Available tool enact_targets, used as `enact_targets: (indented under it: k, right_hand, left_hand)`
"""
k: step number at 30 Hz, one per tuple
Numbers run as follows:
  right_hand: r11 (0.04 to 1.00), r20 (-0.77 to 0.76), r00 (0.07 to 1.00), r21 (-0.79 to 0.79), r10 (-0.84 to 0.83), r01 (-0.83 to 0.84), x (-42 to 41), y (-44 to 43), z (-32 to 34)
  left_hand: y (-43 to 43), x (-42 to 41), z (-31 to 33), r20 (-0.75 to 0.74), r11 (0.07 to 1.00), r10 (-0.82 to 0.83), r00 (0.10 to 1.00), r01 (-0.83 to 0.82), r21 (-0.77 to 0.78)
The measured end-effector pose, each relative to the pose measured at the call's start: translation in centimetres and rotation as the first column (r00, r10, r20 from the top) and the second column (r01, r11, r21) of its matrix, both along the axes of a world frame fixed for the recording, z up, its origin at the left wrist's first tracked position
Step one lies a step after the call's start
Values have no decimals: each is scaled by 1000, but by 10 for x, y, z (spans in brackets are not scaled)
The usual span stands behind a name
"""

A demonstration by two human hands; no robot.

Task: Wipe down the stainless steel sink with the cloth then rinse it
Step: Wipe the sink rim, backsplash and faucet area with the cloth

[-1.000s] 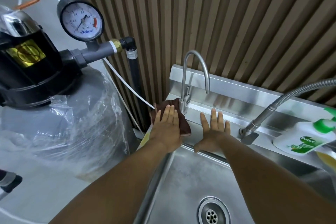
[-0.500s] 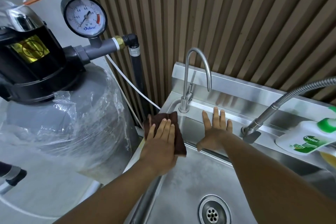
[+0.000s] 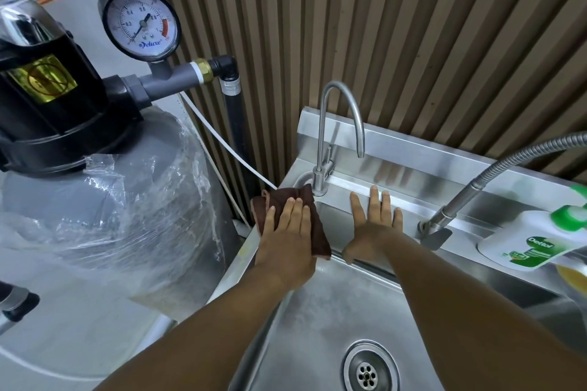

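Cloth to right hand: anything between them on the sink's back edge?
Head view: only bare steel of the sink between the cloth and the right hand. The faucet base stands just behind that gap, at the cloth's far corner.

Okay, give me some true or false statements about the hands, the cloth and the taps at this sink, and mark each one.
1. The left hand presses flat on the brown cloth at the back left corner of the sink. True.
2. The right hand grips the gooseneck tap. False: it lies flat on the sink's back ledge, apart from the tap.
3. Water runs from the gooseneck tap. False: no water shows at its spout.
4. A Dettol bottle sits on the sink's right side. True.
5. The cloth covers the drain. False: the drain is uncovered in the basin floor, away from the cloth.
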State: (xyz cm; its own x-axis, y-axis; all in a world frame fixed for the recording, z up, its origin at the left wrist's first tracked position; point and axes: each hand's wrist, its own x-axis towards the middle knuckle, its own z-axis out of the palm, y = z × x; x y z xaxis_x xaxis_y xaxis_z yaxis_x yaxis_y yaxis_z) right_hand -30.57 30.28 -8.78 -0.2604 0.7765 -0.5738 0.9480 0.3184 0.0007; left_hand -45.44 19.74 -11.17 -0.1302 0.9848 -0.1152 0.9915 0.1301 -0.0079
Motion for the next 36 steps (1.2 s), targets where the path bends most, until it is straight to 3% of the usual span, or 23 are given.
enact_targets:
  k: [10, 23, 32, 36]
  right_hand:
    - [1000, -8, 1000, 13, -6, 7, -1, 2, -4]
    - [1000, -27, 1000, -16, 15, -16, 3, 1, 0]
    - [1000, -20, 1000, 6, 16, -16, 2, 0, -2]
    - [1000, -18, 1000, 6, 19, -19, 2, -1, -2]
  left_hand:
    - [32, 6, 5, 59, 998, 32, 998, -29, -46]
    - [-71, -16, -14, 0, 993, -76, 997, 76, 86]
    - [32, -7, 10, 40, 993, 18, 999, -13, -116]
    - [24, -9, 8, -2, 996, -15, 1000, 15, -86]
